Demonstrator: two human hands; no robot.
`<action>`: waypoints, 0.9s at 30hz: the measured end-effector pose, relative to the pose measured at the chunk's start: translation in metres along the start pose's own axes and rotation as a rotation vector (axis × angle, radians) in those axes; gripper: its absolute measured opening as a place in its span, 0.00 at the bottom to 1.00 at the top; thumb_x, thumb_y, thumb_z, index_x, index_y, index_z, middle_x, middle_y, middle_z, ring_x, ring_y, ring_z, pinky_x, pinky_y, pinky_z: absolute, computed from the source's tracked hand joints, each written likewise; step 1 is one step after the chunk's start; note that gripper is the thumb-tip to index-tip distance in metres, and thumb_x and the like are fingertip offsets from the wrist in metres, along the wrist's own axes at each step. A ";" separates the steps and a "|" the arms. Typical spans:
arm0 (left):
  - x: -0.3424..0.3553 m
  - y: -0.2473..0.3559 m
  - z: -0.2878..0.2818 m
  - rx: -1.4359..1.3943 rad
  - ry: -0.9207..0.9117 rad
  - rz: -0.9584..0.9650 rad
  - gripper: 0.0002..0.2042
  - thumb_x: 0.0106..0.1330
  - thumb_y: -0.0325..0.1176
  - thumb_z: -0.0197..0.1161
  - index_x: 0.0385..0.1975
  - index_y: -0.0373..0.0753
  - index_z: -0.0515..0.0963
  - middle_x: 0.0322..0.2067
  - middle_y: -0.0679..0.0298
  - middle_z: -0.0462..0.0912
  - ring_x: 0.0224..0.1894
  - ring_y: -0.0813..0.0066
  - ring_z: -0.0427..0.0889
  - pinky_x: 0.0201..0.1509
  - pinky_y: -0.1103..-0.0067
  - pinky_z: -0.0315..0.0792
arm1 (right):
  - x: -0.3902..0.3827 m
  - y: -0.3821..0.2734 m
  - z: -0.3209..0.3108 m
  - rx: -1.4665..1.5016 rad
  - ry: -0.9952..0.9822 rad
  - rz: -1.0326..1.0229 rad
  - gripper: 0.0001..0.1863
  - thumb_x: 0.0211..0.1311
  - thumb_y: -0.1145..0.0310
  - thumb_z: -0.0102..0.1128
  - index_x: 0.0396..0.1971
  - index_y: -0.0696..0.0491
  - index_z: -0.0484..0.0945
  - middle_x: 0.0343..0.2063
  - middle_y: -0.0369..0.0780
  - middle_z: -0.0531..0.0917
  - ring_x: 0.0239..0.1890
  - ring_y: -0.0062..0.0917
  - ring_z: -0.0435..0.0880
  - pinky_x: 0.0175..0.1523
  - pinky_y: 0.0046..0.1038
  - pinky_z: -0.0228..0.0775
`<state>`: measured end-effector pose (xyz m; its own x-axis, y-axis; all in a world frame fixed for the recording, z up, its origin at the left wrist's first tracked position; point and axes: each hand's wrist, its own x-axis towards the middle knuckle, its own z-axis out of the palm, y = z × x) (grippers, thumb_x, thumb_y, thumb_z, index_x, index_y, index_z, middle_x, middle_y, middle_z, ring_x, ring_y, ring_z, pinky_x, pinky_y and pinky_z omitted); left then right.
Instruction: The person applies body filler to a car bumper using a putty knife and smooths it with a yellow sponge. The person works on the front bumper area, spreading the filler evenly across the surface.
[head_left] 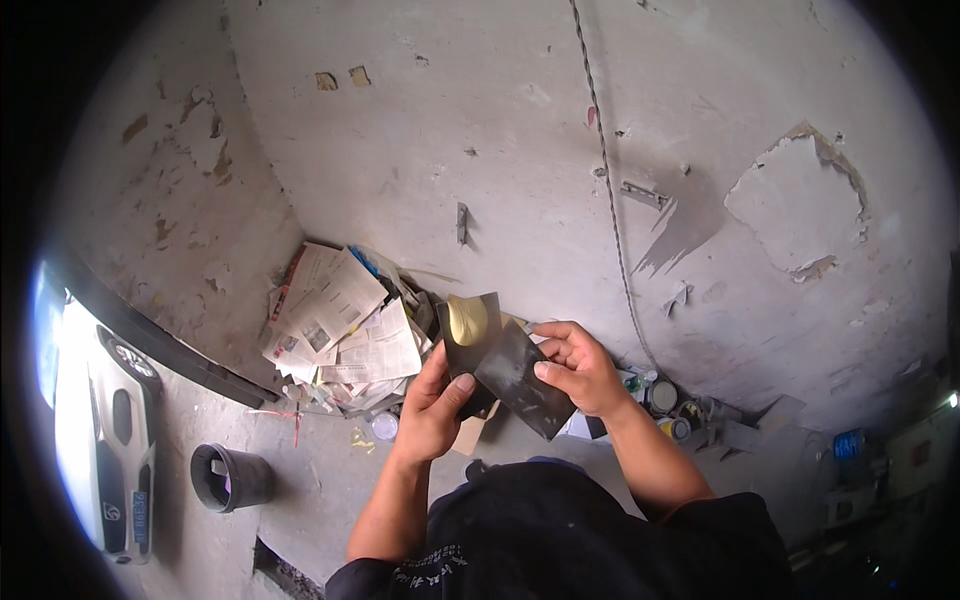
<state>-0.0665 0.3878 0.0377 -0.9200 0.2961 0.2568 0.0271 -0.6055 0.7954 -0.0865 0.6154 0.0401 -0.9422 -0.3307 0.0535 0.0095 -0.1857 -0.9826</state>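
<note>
Pinched between thumb and fingers, two dark flat scrapers meet in front of the person's chest: the left hand (432, 405) grips the putty scraper (468, 335), whose blade carries a yellowish dab of filler (467, 320) near its upper edge, and the right hand (577, 368) closes thumb-over-fingers on the second dark blade (520, 388), which lies tilted across the lower part of the first, the two touching. Judging from this, the step in hand is working or transferring the filler from one blade to the other, though the contact line is too dark to be sure. A next move would call for a steady wrist and a clean drag along the blade edge. Below, by the wall (480, 130), lie a heap of newspapers (340, 325), small tins (662, 396) and a black pot (228, 478).
</note>
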 end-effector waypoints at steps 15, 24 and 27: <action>0.008 0.006 0.004 1.181 -0.183 0.272 0.32 0.61 0.10 0.48 0.66 0.44 0.66 0.50 0.50 0.77 0.48 0.53 0.79 0.53 0.75 0.73 | 0.017 -0.032 -0.019 0.260 -0.025 -0.161 0.33 0.55 0.80 0.63 0.63 0.56 0.63 0.42 0.44 0.84 0.42 0.22 0.83 0.49 0.24 0.75; -0.001 0.006 -0.028 0.040 -0.072 -0.315 0.25 0.66 0.21 0.58 0.64 0.30 0.64 0.55 0.61 0.77 0.56 0.75 0.75 0.62 0.78 0.66 | 0.005 -0.091 -0.013 -0.627 -0.297 -0.687 0.24 0.50 0.85 0.62 0.50 0.56 0.77 0.47 0.40 0.84 0.53 0.33 0.81 0.62 0.34 0.69; -0.001 0.005 -0.031 -0.026 -0.124 -0.209 0.25 0.66 0.21 0.58 0.64 0.30 0.65 0.55 0.60 0.78 0.56 0.75 0.75 0.61 0.77 0.67 | 0.002 -0.086 0.009 -0.526 -0.449 -0.560 0.28 0.47 0.82 0.64 0.53 0.52 0.79 0.51 0.43 0.81 0.56 0.34 0.78 0.59 0.31 0.71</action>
<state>-0.0771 0.3614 0.0247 -0.8498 0.5038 0.1550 -0.1701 -0.5404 0.8240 -0.0861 0.6224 0.1259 -0.5412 -0.6710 0.5069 -0.6724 -0.0166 -0.7400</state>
